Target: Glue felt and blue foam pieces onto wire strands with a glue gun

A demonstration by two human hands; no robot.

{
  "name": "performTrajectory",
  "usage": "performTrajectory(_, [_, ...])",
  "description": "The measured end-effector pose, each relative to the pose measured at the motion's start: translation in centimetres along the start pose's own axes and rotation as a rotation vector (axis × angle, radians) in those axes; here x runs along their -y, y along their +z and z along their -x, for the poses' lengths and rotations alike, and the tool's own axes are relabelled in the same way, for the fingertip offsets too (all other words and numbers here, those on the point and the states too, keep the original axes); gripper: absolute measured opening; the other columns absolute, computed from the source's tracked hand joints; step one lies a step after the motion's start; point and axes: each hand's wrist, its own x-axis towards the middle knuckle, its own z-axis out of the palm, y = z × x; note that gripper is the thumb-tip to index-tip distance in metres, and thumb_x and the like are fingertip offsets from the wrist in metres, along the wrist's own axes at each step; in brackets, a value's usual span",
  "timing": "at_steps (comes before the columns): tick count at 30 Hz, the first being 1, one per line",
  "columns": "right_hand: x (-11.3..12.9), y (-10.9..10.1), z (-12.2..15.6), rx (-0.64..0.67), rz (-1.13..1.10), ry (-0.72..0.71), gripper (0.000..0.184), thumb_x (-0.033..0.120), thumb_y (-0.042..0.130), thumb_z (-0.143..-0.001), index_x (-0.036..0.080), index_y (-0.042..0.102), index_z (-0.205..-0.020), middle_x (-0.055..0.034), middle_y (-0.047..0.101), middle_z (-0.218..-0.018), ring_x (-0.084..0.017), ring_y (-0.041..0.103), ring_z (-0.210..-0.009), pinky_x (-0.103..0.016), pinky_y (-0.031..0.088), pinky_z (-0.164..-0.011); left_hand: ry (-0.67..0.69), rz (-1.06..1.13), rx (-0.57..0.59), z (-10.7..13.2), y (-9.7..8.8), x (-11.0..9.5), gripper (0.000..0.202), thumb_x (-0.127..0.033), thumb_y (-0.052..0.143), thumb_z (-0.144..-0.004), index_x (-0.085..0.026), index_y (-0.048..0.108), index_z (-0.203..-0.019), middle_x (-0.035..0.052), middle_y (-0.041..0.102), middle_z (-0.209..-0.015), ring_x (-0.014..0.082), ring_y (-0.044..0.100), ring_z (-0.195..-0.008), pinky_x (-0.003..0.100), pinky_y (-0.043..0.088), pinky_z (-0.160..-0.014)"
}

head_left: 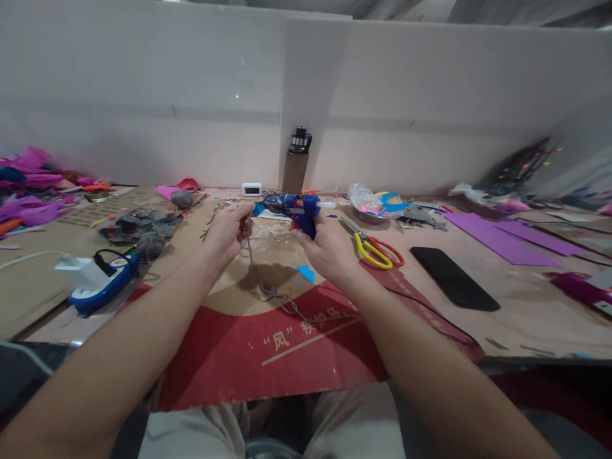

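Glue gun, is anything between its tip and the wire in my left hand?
Nothing visible. The right hand holds the blue glue gun with its tip pointing toward the left hand, which pinches the thin wire; the gap between looks open.

I read only a white quoted "风" on the red cardboard sheet [215,376]; the characters after it are too blurred.

Our right hand [329,252] grips a blue glue gun [300,209], nozzle pointing left. Our left hand [228,233] pinches a thin gray wire [250,255] just beside it. Yellow and red scissors [375,250] lie to the right, near a black phone [453,278].
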Motion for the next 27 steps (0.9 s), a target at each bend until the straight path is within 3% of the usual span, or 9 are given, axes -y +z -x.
performTrajectory(6, [-0.13,0.02,0.13,0.014,0.052,0.011,0.024,0.027,0.052,-0.085,0.018,0.053,-0.107,-0.0088,0.065,-0.087,-0.023,0.062,-0.079,-0.033,0.045,-0.067,0.032,-0.017,0.009,0.07,0.08,0.07,0.015,-0.017,0.065,-0.068,-0.016,0.05,-0.065,-0.005,0.045,-0.055,0.0033,0.041,-0.042,0.014,0.028,-0.036])
performTrajectory(17, [-0.17,0.07,0.01,-0.016,0.023,-0.024,0.02,0.025,0.053,-0.083,0.02,0.053,-0.102,-0.0083,0.064,-0.086,-0.024,0.062,-0.08,-0.034,0.046,-0.068,0.088,-0.044,0.056,0.44,0.35,-0.01,0.019,-0.018,0.067,-0.065,-0.016,0.049,-0.059,-0.0048,0.042,-0.052,0.0038,0.038,-0.042,0.016,0.026,-0.038])
performTrajectory(27, [-0.17,0.03,0.08,-0.015,0.01,-0.026,0.023,0.024,0.053,-0.083,0.021,0.051,-0.105,-0.0081,0.065,-0.089,-0.024,0.062,-0.08,-0.034,0.047,-0.068,0.1,-0.027,0.023,0.57,0.36,-0.2,0.018,-0.019,0.069,-0.066,-0.016,0.052,-0.063,-0.005,0.044,-0.055,0.0033,0.039,-0.044,0.015,0.026,-0.038])
